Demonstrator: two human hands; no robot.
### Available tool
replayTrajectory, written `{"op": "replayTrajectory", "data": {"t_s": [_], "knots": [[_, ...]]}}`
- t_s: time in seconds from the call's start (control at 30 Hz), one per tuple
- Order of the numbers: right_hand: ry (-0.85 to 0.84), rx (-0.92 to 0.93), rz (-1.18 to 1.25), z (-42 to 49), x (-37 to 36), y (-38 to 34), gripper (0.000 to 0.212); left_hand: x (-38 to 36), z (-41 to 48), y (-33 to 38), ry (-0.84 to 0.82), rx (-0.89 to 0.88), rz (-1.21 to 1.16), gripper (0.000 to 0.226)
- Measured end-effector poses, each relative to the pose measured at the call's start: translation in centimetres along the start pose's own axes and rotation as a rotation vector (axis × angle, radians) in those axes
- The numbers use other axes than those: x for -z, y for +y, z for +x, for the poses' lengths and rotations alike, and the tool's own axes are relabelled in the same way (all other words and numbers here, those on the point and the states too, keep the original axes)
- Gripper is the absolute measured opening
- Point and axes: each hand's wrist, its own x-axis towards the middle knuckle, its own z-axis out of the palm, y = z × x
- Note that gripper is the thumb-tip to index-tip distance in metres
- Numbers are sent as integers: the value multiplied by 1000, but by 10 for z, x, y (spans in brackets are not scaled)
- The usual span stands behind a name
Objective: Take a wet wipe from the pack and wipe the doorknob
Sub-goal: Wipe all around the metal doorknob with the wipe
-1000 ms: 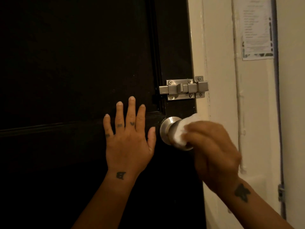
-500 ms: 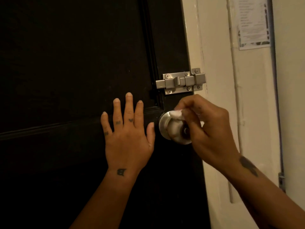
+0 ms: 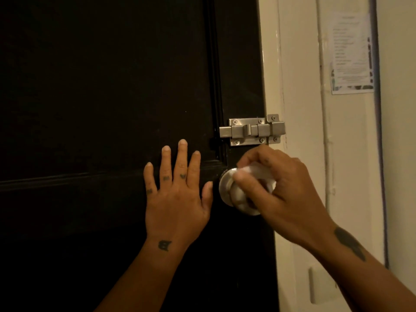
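Note:
A round silver doorknob sticks out of the dark door near its right edge. My right hand is wrapped over the knob's top and front, fingers closed on a white wet wipe pressed against the metal. Most of the knob is covered by that hand and the wipe. My left hand lies flat on the door just left of the knob, fingers spread upward, holding nothing. The pack of wipes is out of view.
A silver slide bolt is fixed just above the knob, bridging door and cream frame. A printed paper notice hangs on the wall at upper right, beside a painted pipe.
My right hand has shifted with the wipe from the knob's right side up over its top and front. My left hand has stayed flat on the door.

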Motion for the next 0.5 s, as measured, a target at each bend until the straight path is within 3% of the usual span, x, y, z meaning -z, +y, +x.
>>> {"op": "replayTrajectory", "data": {"t_s": [0.13,0.23,0.33,0.4,0.5], "knots": [[-53,-55,53,6,7,-1,16,1,1,1,3,6,5,58],[-73,-159,331,8,21,9,9,2,1,1,3,14,3,58],[2,-183,567,8,32,17,24,2,-1,2,1,19,10,58],[65,-126,525,8,28,17,28,2,-1,3,-1,25,13,58],[-4,-85,438,0,16,21,27,2,-1,4,-1,33,21,58]]}}
